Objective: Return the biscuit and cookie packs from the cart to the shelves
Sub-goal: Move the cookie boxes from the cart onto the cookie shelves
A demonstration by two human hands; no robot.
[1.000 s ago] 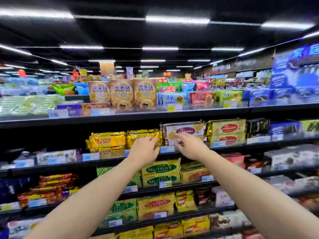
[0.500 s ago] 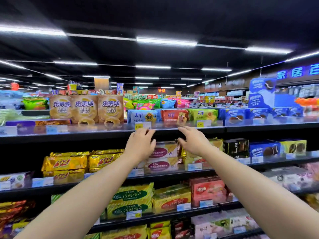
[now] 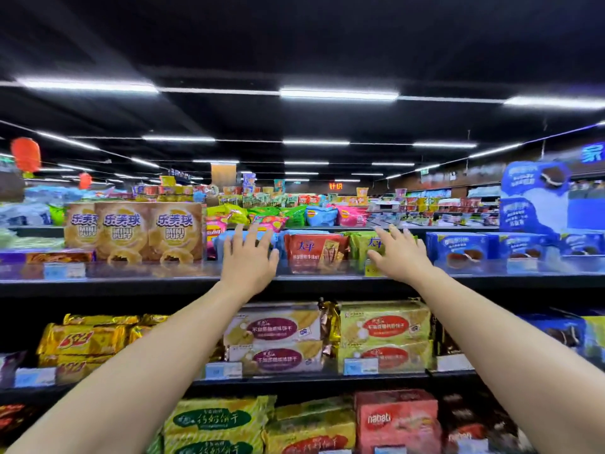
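Both arms reach up to the top shelf, a flat dark board with a see-through strip along its front. The left hand is spread wide with straight fingers, in front of a soft blue pack. The right hand is spread too, over a crinkly green pack. A shiny red pack stands between them. I cannot tell if the fingers touch the packs. Square brown puff boxes stand to the left
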